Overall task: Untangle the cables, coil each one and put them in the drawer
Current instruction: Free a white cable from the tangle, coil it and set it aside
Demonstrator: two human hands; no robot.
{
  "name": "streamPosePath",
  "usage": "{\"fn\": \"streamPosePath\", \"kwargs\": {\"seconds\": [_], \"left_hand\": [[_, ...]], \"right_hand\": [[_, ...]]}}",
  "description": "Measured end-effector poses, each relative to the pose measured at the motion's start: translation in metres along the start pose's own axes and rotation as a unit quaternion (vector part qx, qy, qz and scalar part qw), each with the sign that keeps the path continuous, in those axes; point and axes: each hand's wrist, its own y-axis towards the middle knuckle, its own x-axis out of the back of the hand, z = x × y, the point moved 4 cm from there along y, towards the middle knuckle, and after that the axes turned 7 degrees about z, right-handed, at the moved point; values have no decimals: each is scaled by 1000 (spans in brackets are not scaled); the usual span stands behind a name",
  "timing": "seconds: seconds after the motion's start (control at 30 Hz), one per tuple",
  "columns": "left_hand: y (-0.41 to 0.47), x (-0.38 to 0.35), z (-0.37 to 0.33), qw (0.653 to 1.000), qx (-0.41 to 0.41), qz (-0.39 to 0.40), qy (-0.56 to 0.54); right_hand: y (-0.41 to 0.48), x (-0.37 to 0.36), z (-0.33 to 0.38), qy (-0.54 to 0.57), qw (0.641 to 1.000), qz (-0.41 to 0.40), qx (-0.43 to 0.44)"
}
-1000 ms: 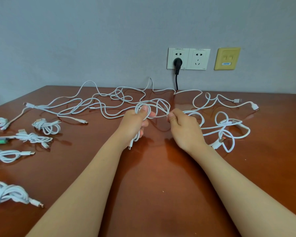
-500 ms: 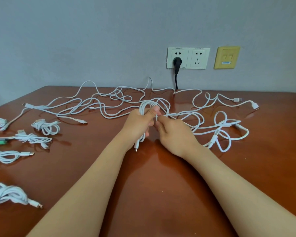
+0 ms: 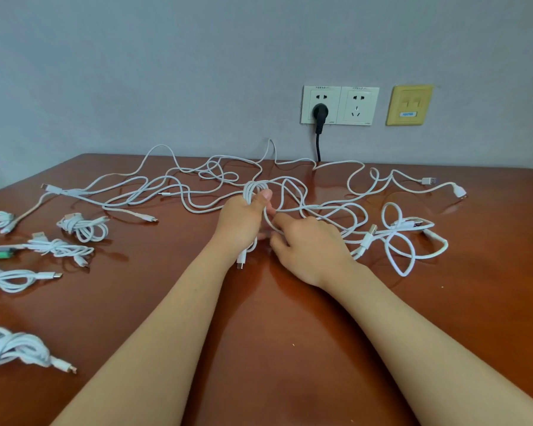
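— Cables [image 3: 216, 173]: where are they seen from the head view?
— They are spread as a loose white tangle over the far half of the table [image 3: 274, 348], from its left side across to its right. Several tied bundles [image 3: 83, 227] are laid along the near left side, apart from one another.

— What is held by the left hand [image 3: 240, 222]?
— A coil [image 3: 254, 188] of several loops is gripped by it. The fingers are wrapped round the loops and the thumb is pressed on top. The loops are stood up above the fist, and a connector [image 3: 240, 262] is left hanging below it, close to the table.

— And is anything held by the right hand [image 3: 308, 250]?
— That cannot be told. The hand is placed just beside the left one, knuckles up, fingers curled. A strand [image 3: 270, 224] from the coil is passed between its index finger and thumb and is met by the fingertip, but a firm pinch is not shown.

— What is seen behind?
— Twin sockets [image 3: 340, 105] are set in the wall [image 3: 166, 72], a black plug [image 3: 320, 112] is seated in the left one, and a yellow plate [image 3: 409, 105] is fixed just to their right.
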Motion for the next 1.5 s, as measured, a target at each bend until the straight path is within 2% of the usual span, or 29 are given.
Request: {"fn": "streamPosePath", "kwargs": {"seconds": [0.13,0.27,0.33,0.4,0.5,0.67,0.7,0.83,1.0,1.1,1.2,1.33,1.5], "left_hand": [[2,3,2,969,36,-21,-242],[3,5,1,915,43,-18,-401],[4,5,-2,897,50,-16,-440],[7,5,-3,891,46,-11,-451],[10,7,-1,901,44,1,-432],[11,15,-3,900,32,-13,-434],[12,19,-2,897,29,-25,-440],[13,34,4,892,21,-79,-445],[15,37,3,935,0,-139,-326],[15,37,2,919,5,-128,-374],[13,43,5,883,16,-132,-450],[13,50,11,873,18,-150,-464],[14,41,10,890,25,-148,-431]], "right_hand": [[1,-1,-2,7,1000,-8,-6],[1,0,4,10,1000,-18,13],[0,2,9,-15,999,-32,28],[-1,3,12,-54,997,-41,47],[1,2,13,-88,993,-58,50],[-1,15,18,-117,979,-149,79],[-3,18,20,-114,980,-140,81],[-5,14,10,-74,996,-21,38],[-6,16,2,-30,998,-49,38],[-7,17,-3,-1,995,-97,30],[-6,16,-11,13,998,-63,-17],[-8,19,-26,-10,993,-74,-89],[-9,19,-9,-51,986,-160,-2]]}}
